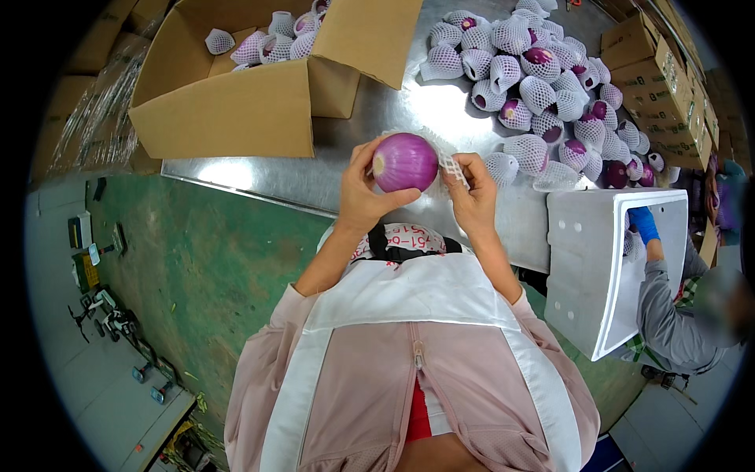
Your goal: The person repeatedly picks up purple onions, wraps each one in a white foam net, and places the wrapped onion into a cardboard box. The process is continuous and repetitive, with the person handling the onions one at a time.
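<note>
A large red onion [407,163] rests in my left hand [360,187], the fingers and thumb wrapped round its left side. My right hand [472,193] pinches the edge of a white foam net sleeve [454,170] beside the onion's right side. Part of the sleeve lies behind the onion, so how far it covers it is hidden. Both hands are above the near edge of a metal table [346,161]. To the right, a big heap of onions in foam nets [539,75] spreads over the table, with a few purple skins showing.
An open cardboard box [228,118] holding netted onions stands at the back left. At right, a white foam box [578,267] is tipped on its side, and a co-worker's blue-gloved hand [643,224] reaches into it. Stacked cartons [657,94] stand at the far right.
</note>
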`<state>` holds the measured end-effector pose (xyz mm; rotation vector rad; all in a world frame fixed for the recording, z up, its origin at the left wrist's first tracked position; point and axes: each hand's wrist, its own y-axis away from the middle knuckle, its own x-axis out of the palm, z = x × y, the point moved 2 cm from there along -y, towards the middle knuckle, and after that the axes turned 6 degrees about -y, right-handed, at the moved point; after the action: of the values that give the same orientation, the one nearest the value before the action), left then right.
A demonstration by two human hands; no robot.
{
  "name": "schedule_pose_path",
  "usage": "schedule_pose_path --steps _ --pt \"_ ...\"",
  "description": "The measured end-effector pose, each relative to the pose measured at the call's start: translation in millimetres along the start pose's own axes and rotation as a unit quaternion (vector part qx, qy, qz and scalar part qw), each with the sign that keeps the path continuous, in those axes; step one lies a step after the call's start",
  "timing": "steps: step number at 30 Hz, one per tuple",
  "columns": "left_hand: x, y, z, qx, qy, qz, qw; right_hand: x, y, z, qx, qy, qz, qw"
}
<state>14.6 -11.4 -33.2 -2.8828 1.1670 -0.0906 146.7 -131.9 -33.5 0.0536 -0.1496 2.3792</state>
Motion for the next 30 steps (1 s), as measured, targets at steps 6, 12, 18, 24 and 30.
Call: schedule_pose_path --steps 6,12,18,24,30 --pt "6.6 5.7 -22.8 0.147 -0.314 -0.014 0.938 1.7 -10.1 10.1 -0.035 0.090 -0.057 0.994" --pt "13.0 4.9 -37.0 0.210 -0.361 -0.061 0.906 14.2 -12.8 30.9 -0.236 0.153 -0.080 0.956" --pt "15.5 7.8 -37.1 0.221 -0.367 -0.107 0.897 12.9 -4.6 36.2 -0.438 0.269 -0.016 0.858" --pt "19.9 8.4 -19.3 0.037 -0.157 -0.134 0.978 20.9 -8.8 41.3 -0.471 0.284 0.045 0.834" --pt "11.1 -0.9 -7.5 0.010 0.084 -0.100 0.991 21.1 -11.3 38.1 -0.371 0.240 -0.022 0.897"
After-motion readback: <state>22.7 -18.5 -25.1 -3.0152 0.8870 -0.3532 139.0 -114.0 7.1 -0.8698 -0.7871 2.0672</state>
